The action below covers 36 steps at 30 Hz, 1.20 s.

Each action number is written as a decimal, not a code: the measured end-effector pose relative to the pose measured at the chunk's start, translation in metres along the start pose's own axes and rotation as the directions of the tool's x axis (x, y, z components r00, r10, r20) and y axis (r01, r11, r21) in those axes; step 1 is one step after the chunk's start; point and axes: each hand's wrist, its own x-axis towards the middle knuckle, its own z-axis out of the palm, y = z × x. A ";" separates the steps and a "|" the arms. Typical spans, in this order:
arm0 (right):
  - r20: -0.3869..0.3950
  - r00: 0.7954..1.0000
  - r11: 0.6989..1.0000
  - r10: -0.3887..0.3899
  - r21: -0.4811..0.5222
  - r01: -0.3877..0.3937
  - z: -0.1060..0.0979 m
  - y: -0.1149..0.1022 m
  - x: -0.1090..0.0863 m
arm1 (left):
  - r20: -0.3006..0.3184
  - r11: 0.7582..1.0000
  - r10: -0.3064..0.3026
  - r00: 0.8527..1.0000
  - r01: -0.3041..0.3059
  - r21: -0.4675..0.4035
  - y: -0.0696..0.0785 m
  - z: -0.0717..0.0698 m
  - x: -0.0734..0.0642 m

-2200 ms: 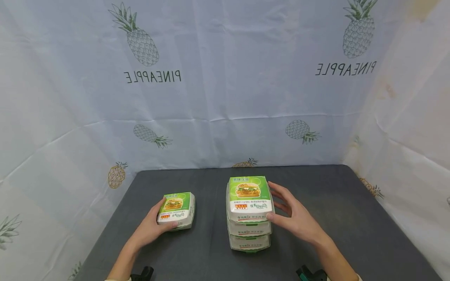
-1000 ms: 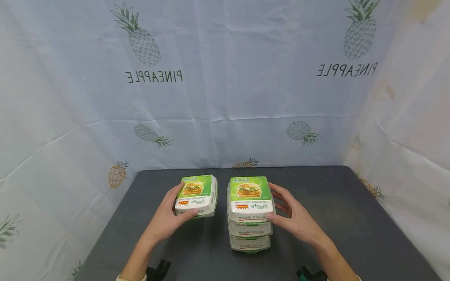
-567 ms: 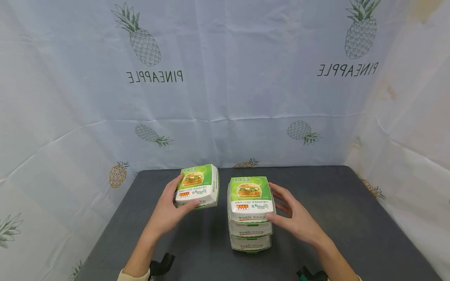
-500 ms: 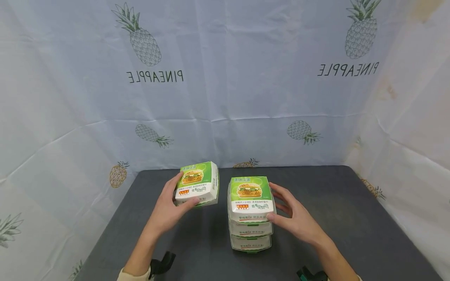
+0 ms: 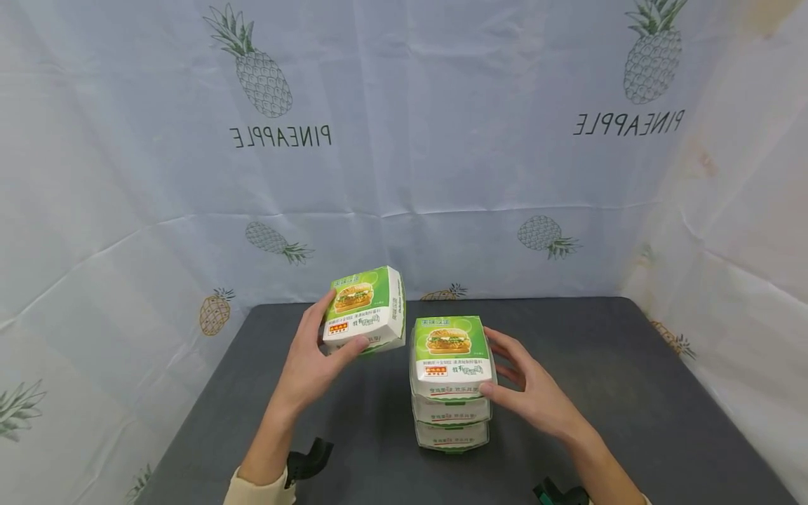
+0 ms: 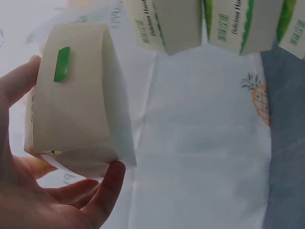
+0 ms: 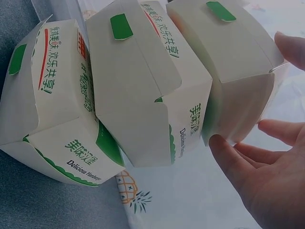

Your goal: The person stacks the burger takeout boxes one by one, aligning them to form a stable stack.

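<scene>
My left hand [image 5: 307, 366] grips a green-and-white hamburger box [image 5: 361, 306] by its left side, thumb at the front. That box is in the air, slightly tilted, left of a stack. In the left wrist view its pale underside [image 6: 71, 95] faces the camera. Three like boxes make up the stack: a top box [image 5: 449, 349], a middle box [image 5: 451, 412] and a bottom box [image 5: 452, 436]. My right hand [image 5: 533, 391] holds the top box at its right side between thumb and fingers. The right wrist view shows this top box [image 7: 228, 43] resting on the others.
The stack stands on a dark grey table [image 5: 568, 337]. Behind it and at both sides hangs a white cloth [image 5: 429, 175] printed with pineapples. Black straps sit at both wrists, the left one [image 5: 309, 459] near the table.
My left hand has lifted its hamburger box off the table, carrying it up and to the right, tilting it. My right hand and the stack stay in place.
</scene>
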 end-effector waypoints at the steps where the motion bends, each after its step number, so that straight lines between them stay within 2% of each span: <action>1: 0.001 1.000 1.000 -0.001 0.004 0.001 0.000 0.000 0.000 | -0.003 1.000 0.002 1.000 -0.002 -0.010 0.002 0.000 0.001; 7: 0.005 1.000 1.000 -0.012 0.009 0.012 -0.001 0.000 0.000 | -0.013 0.999 0.043 0.999 -0.044 -0.033 0.015 0.004 0.005; 12: 0.004 1.000 1.000 -0.015 -0.002 0.015 -0.002 0.001 0.000 | 0.004 0.995 0.090 0.996 -0.090 -0.046 0.024 0.011 0.007; 21: 0.010 0.999 0.999 -0.032 0.001 0.032 -0.003 -0.002 0.000 | 0.036 0.993 0.099 0.994 -0.096 -0.067 0.039 0.023 0.008; 36: -0.001 1.000 1.000 -0.029 0.007 0.029 -0.004 -0.001 0.000 | 0.074 0.992 0.109 0.991 -0.104 -0.067 0.050 0.040 0.010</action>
